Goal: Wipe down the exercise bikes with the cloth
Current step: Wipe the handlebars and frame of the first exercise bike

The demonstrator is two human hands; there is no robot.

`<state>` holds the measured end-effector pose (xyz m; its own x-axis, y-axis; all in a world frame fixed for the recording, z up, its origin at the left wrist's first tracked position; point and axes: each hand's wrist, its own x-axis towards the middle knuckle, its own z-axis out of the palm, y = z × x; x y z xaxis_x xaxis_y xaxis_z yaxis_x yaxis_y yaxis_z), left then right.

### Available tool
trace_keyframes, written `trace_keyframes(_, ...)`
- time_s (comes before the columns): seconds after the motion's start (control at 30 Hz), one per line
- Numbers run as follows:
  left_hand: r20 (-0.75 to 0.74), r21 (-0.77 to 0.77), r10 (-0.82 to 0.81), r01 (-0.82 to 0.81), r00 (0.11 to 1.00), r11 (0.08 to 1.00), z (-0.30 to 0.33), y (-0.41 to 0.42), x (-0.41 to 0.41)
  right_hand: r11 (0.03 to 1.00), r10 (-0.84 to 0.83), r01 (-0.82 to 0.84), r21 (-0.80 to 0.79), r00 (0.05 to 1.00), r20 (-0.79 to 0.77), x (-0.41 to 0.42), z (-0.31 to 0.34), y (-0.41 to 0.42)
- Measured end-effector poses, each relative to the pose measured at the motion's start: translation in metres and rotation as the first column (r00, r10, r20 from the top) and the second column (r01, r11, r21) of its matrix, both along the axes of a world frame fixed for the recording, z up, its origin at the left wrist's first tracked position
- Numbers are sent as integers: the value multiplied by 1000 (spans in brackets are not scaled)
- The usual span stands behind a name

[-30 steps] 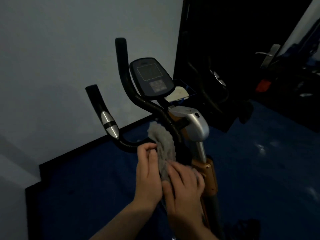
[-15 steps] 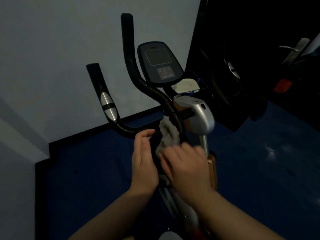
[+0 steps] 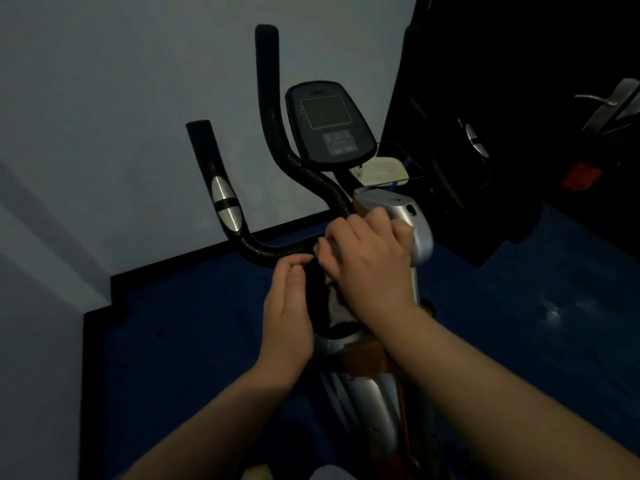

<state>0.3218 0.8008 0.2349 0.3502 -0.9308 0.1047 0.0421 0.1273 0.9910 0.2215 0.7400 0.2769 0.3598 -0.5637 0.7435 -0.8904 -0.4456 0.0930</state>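
Note:
An exercise bike stands before me with black handlebars (image 3: 266, 109), a dark console (image 3: 329, 121) and a silver stem housing (image 3: 414, 220). A pale grey cloth (image 3: 337, 306) is bunched where the handlebars meet the stem, mostly hidden under my right hand (image 3: 370, 258), which presses it against the joint. My left hand (image 3: 287, 313) sits just left of it, fingers curled around the black stem below the handlebar, thumb touching the bar. The orange and silver frame (image 3: 367, 382) runs down below my wrists.
A pale wall (image 3: 121, 116) rises behind the bike above a black skirting and blue floor (image 3: 194, 341). A second dark machine (image 3: 467, 133) stands close on the right. A door handle (image 3: 602, 98) shows at the far right. A white object (image 3: 382, 169) lies behind the console.
My right hand has slid the cloth upward from the stem to the handlebar joint beside the silver housing. My left hand stayed on the stem. My head has moved closer.

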Motion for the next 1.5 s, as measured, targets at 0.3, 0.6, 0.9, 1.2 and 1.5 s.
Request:
trace_keyframes(0.3,83,121,-92,82,992,989,15,-9,15,970,127,-194,147,919,373,-44,8,26)
trace_keyframes(0.6,256,224,-124,66,959,972,20,-26,10,819,-73,-168,549,918,389,-17,-10,20)
trace_keyframes(0.9,346,168,-96,39,933,985,21,-25,8,824,-189,29,567,956,226,-8,-5,5)
trace_keyframes(1.2,257,162,-63,21,964,986,20,-27,7,784,-108,-120,609,940,325,-15,-4,-2)
trace_keyframes(1.5,180,164,-40,10,983,986,20,-26,6,824,-76,-203,529,885,459,-21,-20,21)
